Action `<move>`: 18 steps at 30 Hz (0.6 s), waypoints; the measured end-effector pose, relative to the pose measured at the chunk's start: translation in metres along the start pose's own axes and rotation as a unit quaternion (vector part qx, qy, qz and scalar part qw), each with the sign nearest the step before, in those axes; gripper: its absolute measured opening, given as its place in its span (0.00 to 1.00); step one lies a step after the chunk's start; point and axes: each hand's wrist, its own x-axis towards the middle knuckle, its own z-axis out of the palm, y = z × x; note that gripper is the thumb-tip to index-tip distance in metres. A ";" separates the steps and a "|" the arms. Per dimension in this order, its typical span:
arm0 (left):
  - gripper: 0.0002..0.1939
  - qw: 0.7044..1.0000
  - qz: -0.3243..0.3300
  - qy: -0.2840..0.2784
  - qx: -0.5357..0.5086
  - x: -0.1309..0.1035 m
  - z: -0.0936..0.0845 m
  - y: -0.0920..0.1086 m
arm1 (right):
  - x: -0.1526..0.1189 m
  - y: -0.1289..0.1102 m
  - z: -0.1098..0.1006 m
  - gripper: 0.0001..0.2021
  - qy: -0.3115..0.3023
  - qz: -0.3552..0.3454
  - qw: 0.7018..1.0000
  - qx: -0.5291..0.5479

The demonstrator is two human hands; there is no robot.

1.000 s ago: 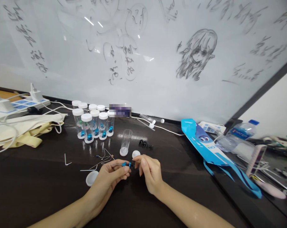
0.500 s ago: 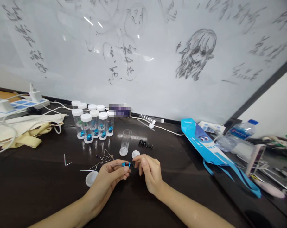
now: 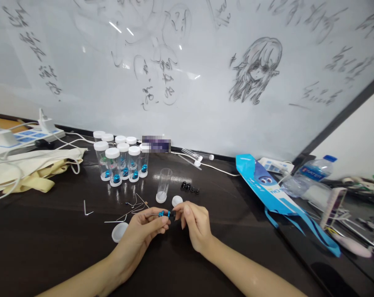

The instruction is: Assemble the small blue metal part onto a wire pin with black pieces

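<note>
Between thumb and fingers, my left hand [image 3: 143, 227] pinches a small blue-and-black part [image 3: 164, 214]; a thin metal rod runs from its left end. My right hand [image 3: 195, 225] is closed with its fingertips at the part's black right end, hiding some of it. Just beyond the right fingers lies a white cap [image 3: 177, 201]. Behind it an uncapped clear tube [image 3: 164, 181] stands upright on its white base. A second white cap [image 3: 119, 232] rests beside my left wrist. Several small black parts [image 3: 189, 188] sit in a row to the right of the tube.
Capped clear tubes [image 3: 113, 165] with blue parts inside stand at the back left. Hex keys [image 3: 87, 208] and thin wires [image 3: 136, 204] lie left of my hands. A blue bag [image 3: 261, 185] and water bottle [image 3: 318, 168] are at right, cloth [image 3: 35, 165] and power strip [image 3: 26, 135] at left.
</note>
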 end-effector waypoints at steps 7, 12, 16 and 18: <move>0.09 1.000 0.001 -0.001 0.001 -0.002 -0.001 0.000 | -0.001 -0.001 0.000 0.18 0.002 0.002 1.000 0.003; 0.10 1.000 -0.004 0.006 0.000 -0.001 0.002 0.001 | 0.000 -0.001 0.000 0.18 0.005 0.007 1.000 -0.004; 0.10 1.000 -0.001 0.010 -0.002 -0.001 0.002 0.001 | 0.000 -0.001 0.000 0.18 -0.007 0.001 1.000 -0.002; 0.10 1.000 0.001 0.009 -0.001 -0.001 0.001 0.001 | 0.000 -0.001 0.000 0.18 -0.003 0.004 1.000 -0.002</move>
